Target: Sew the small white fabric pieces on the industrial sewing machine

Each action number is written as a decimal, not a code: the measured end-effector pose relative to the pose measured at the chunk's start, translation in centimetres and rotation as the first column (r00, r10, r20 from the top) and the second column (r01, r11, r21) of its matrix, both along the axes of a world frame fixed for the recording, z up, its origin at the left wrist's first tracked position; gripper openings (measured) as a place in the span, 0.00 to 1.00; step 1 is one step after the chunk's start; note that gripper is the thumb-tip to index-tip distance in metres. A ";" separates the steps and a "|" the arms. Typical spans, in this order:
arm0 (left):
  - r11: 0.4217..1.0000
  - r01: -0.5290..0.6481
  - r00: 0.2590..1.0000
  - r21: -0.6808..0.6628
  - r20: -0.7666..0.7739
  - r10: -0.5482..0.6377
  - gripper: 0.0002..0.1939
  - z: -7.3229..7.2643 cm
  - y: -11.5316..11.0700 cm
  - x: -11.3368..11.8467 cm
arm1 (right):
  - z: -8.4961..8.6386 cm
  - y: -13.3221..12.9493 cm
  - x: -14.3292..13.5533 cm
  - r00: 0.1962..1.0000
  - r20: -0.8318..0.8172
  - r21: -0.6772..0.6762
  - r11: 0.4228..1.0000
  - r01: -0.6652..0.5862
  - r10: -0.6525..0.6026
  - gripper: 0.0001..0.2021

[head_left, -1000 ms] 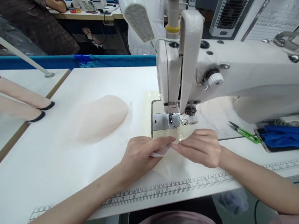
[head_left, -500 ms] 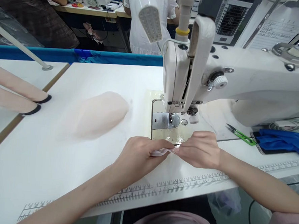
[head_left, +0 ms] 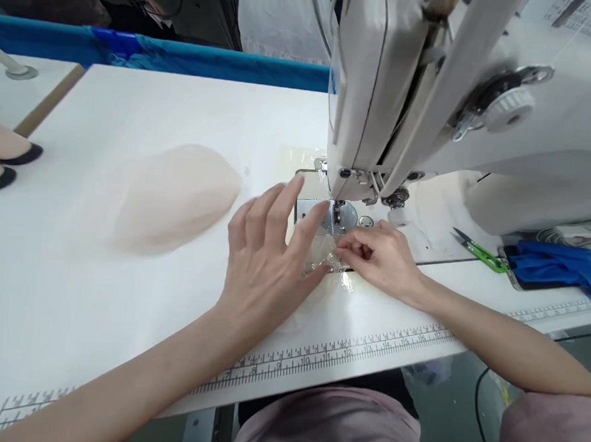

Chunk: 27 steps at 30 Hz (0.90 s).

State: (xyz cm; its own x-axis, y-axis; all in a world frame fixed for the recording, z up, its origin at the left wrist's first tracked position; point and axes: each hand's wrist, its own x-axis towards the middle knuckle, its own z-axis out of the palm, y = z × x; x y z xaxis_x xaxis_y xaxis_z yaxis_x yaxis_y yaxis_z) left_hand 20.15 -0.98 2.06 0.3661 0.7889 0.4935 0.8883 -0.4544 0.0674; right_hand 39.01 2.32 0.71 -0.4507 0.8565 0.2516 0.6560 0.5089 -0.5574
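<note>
**Sheer fabric lined up at the needle**

A person's left hand (head_left: 268,259), fingers spread, lies flat on a small sheer fabric piece (head_left: 323,253) at the sewing machine's (head_left: 432,109) needle plate, mid-surface; the right hand (head_left: 381,256) pinches its edge. The step looks like positioning under the presser foot (head_left: 336,213); next calls for fingertips kept off the needle. A pale fabric pile (head_left: 171,197) lies toward the left edge, green snips (head_left: 478,252) toward the right.
</note>
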 end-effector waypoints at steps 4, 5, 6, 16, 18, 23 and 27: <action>0.977 0.195 0.976 0.085 -0.114 -0.185 0.12 -0.4 -0.6 0.3 | 0.0 0.3 0.0 1.000 0.016 -0.018 1.000 -0.002 0.002 0.05; 0.967 0.240 0.962 0.085 -0.154 -0.225 0.12 -0.5 -0.7 0.4 | 0.0 0.3 0.0 1.000 0.011 -0.018 1.000 -0.002 0.002 0.05; 0.958 0.274 0.949 0.082 -0.187 -0.255 0.12 -0.6 -0.9 0.4 | 0.1 0.3 0.0 1.000 0.009 -0.016 1.000 0.003 -0.003 0.06; 0.958 0.285 0.937 -0.012 -0.207 -0.282 0.14 -0.6 -1.7 0.6 | 0.1 0.7 0.7 0.981 0.185 0.203 0.979 0.014 -0.053 0.10; 0.956 0.293 0.937 -0.013 -0.196 -0.290 0.15 -0.7 -1.7 0.5 | -0.1 0.6 0.9 0.966 0.256 0.303 0.951 -0.056 -0.024 0.14; 0.951 0.306 0.934 -0.028 -0.186 -0.306 0.16 -0.7 -1.6 0.5 | 0.1 0.1 1.2 0.881 0.472 0.393 0.901 -0.186 -0.024 0.19; 0.953 0.303 0.940 -0.025 -0.154 -0.303 0.17 -0.6 -1.4 0.5 | 1.1 0.2 2.3 0.770 0.601 0.445 0.890 -0.099 -0.214 0.17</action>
